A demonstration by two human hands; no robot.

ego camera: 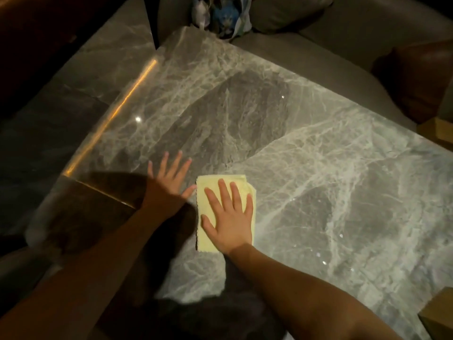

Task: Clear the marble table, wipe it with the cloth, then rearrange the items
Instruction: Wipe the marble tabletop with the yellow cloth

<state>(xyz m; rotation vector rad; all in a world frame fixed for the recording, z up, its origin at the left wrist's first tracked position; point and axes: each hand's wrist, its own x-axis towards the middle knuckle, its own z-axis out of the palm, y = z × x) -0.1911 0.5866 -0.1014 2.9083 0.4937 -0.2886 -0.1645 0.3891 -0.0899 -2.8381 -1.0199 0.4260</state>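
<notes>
The grey veined marble table (282,123) fills most of the head view, with nothing on it but a cloth. A folded pale yellow cloth (208,187) lies flat near the table's near-left part. My right hand (230,217) presses flat on the cloth, palm down, fingers spread. My left hand (169,177) rests flat on the bare marble just left of the cloth, fingers apart, holding nothing; its thumb almost touches the cloth's left edge.
A grey sofa (343,28) wraps the far and right sides, with a plastic bag (220,13) on its seat and a brown cushion (416,77) at right. Wooden pieces (438,312) show at the right edge. Dark marble floor (49,114) lies left.
</notes>
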